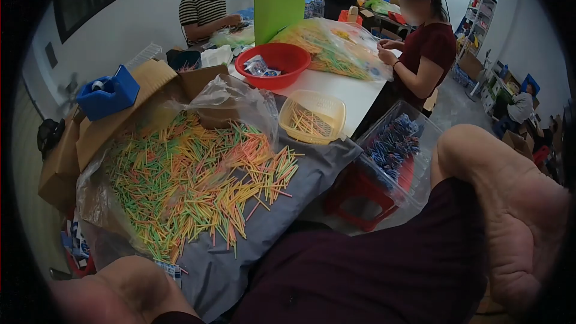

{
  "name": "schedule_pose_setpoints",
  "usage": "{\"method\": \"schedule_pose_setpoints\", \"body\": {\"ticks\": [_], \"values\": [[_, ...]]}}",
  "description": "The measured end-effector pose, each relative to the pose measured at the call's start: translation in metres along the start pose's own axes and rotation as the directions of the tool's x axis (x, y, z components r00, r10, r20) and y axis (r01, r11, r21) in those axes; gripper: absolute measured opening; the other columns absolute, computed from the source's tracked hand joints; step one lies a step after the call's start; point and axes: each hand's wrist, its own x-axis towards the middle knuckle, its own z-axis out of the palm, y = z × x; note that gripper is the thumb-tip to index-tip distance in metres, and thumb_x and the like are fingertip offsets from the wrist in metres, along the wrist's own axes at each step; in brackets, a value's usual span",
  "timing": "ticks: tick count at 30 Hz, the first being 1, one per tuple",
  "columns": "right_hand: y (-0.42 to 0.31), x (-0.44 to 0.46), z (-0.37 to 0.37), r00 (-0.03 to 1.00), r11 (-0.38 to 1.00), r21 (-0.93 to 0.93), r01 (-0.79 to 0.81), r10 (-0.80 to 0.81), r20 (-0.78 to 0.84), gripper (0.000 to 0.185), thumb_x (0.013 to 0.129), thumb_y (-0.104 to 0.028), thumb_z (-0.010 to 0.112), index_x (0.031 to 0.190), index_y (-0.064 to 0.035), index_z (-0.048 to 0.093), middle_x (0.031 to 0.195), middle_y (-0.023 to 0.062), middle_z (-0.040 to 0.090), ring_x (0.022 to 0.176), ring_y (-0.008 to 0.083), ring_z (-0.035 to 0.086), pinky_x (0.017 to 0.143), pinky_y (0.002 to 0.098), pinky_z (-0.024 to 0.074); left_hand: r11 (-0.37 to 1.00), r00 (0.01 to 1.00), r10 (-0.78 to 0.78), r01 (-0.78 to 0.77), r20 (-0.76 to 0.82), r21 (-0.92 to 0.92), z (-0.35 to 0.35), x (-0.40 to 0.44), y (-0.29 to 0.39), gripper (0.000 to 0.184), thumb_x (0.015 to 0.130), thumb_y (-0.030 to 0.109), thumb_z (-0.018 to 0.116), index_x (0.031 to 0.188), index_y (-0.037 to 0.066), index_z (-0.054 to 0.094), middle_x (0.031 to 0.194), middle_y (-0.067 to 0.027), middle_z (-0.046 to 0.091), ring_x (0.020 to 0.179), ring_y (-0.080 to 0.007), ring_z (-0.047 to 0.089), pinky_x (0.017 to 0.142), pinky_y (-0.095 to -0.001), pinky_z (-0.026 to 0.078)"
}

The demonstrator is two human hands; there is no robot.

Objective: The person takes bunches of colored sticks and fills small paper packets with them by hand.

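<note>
Left hand [102,294] at lower-left edge, right hand [525,228] at far right; fingers unclear, cannot tell how open or whether either grips anything. Coloured sticks [198,186] heaped on clear plastic [231,99] and grey cloth [318,165], nearer left hand.

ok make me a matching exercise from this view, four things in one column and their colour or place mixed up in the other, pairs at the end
Column one:
1. stick pile
2. bowl
3. basket
4. tape dispenser

Column two:
A. blue, standing on cardboard
B. pale yellow, with some loose sticks inside
C. multicoloured, spilling onto grey cloth
D. red, with packets inside

Right pairs: 1-C, 2-D, 3-B, 4-A
</note>
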Motion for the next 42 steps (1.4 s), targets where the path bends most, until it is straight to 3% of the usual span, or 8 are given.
{"method": "schedule_pose_setpoints", "body": {"ticks": [8, 19, 42], "values": [[0.009, -0.001, 0.008, 0.999, 0.999, 0.039, 0.036, -0.037, 0.016, 0.023, 0.083, -0.007, 0.071, 0.105, -0.0095, 0.066, 0.096, 0.0038, 0.064, 0.086, 0.0224, 0.060, 0.087, 0.0431, 0.0443, 0.999, 0.998, 0.038, -0.038, -0.046, 0.005, -0.005, 0.001, -0.001, 0.018, 0.089, 0.013, 0.061, 0.098, -0.003, 0.063, 0.102, -0.0181, 0.063, 0.099, -0.0342, 0.060, 0.090, -0.0476, 0.047], [0.017, -0.057, 0.038, 0.988, 0.977, 0.150, -0.152, 0.153, 0.005, 0.023, 0.084, -0.007, 0.070, 0.107, -0.0088, 0.066, 0.099, 0.0045, 0.064, 0.088, 0.0228, 0.061, 0.087, 0.0425, 0.0447, 0.999, 0.999, -0.025, 0.024, 0.039, 0.032, -0.003, 0.001, 0.012, 0.019, 0.089, 0.014, 0.062, 0.098, -0.003, 0.064, 0.102, -0.0179, 0.063, 0.099, -0.0334, 0.060, 0.089, -0.0471, 0.048], [0.039, -0.108, 0.054, 0.992, 0.964, 0.245, -0.107, 0.120, -0.040, 0.024, 0.087, -0.008, 0.068, 0.111, -0.0073, 0.066, 0.103, 0.0058, 0.065, 0.093, 0.0238, 0.061, 0.087, 0.0415, 0.0456, 0.994, 1.000, 0.024, -0.022, -0.020, 0.105, 0.027, 0.001, 0.002, 0.021, 0.088, 0.014, 0.065, 0.100, -0.003, 0.065, 0.104, -0.0174, 0.064, 0.098, -0.0317, 0.061, 0.088, -0.0459, 0.049]]}}
